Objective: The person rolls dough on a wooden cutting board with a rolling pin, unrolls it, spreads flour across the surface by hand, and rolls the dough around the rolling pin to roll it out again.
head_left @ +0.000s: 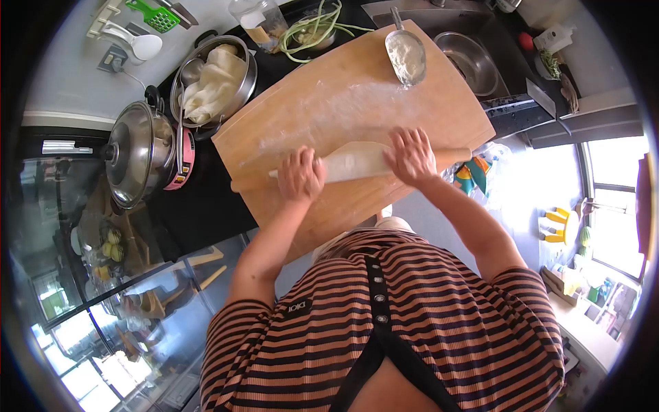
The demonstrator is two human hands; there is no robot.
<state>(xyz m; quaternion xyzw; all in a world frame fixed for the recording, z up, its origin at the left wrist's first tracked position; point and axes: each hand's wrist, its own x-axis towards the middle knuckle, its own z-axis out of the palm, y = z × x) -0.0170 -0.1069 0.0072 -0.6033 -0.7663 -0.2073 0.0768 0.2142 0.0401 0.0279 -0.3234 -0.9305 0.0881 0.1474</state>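
Observation:
A wooden rolling pin (453, 156) lies across the floured wooden board (384, 103), with a pale sheet of dough (357, 162) around its middle. My left hand (302, 176) is closed over the left part of the dough-covered pin, fingers bent. Over the right part, my right hand (412, 156) presses down with its fingers curved across the dough and pin. Both palms are hidden from above. A metal scoop of flour (406, 58) rests at the board's far right edge, and thin flour is smeared over the board beyond the pin.
Left of the board stand a steel pot with pale dough or cloth (214, 82) and a lidded pot (134, 154). Behind it are a glass jar (257, 20) and long green beans (312, 31). A sink with a metal basin (470, 62) is at the back right.

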